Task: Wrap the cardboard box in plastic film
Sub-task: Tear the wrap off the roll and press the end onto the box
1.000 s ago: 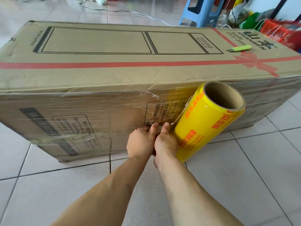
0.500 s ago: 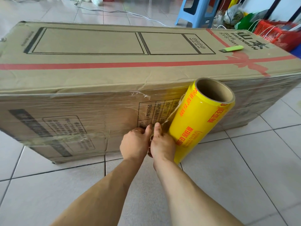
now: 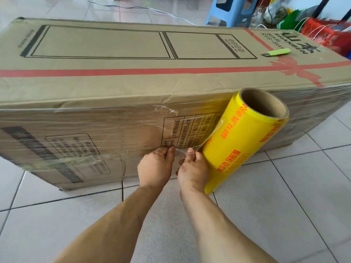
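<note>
On tiled floor, against the cardboard box's (image 3: 114,88) near side: left hand (image 3: 154,168) and right hand (image 3: 192,171) pinch thin, clingy, tear-prone plastic film (image 3: 191,135) beside the stiff yellow roll (image 3: 245,139), likely best gripped at its edge.

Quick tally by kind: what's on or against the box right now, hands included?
Box: 1
Film roll: 1
Green cutter: 1
Hands: 2, left hand and right hand, both pinching the film
Total: 5
</note>
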### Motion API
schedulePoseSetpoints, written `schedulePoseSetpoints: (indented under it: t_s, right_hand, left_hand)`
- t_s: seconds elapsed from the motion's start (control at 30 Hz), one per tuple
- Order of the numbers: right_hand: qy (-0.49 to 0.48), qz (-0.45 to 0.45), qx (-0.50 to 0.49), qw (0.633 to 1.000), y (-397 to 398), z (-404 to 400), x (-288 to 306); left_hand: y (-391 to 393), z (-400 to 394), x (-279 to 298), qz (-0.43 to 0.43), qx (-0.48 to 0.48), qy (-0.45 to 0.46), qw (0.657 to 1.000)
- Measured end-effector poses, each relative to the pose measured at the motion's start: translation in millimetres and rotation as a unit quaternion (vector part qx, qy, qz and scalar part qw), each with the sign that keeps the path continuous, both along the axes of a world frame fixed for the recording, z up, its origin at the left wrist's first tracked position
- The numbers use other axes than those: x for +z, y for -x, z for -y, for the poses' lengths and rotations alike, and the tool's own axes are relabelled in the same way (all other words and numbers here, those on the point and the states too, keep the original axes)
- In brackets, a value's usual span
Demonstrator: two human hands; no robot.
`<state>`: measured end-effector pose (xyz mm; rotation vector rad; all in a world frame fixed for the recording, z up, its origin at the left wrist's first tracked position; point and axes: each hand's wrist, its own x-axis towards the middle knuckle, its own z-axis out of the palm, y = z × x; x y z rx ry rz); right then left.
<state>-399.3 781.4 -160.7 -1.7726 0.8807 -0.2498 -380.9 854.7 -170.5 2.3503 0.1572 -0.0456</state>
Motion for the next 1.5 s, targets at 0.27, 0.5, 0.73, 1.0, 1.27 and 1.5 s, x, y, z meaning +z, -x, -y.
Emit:
schedulePoseSetpoints:
  t_s: [0.27, 0.5, 0.73, 1.0, 1.27, 1.5]
  right_hand:
    - [-0.024, -0.025, 0.041, 0.999, -3.2, 1.4, 6.3]
    - [-0.066, 0.025, -0.014, 0.997, -0.5, -0.5, 5.7]
    - [-0.045, 0.032, -0.021, 0.998, 7.3, -1.5, 5.5]
    - [-0.01, -0.012, 0.034, 0.999, 0.2, -1.7, 5.2]
    - [0.027, -0.027, 0.017, 0.999, 2.7, 9.4, -5.5]
    - [0.009, -0.033, 0.049, 0.998, 1.1, 10.9, -11.9]
  left_hand:
    - [1.2, 10.8, -9.0, -0.002, 0.03, 0.073, 0.997]
    - [1.2, 5.9, -11.0, -0.017, 0.029, 0.153, 0.988]
    - [-1.2, 7.2, -9.8, -0.025, 0.008, 0.065, 0.998]
    - [1.9, 3.4, -9.5, 0.005, -0.012, 0.034, 0.999]
    - [-2.1, 0.6, -11.1, 0.015, -0.037, -0.068, 0.997]
    - [3.4, 5.3, -10.6, -0.019, -0.006, -0.034, 0.999]
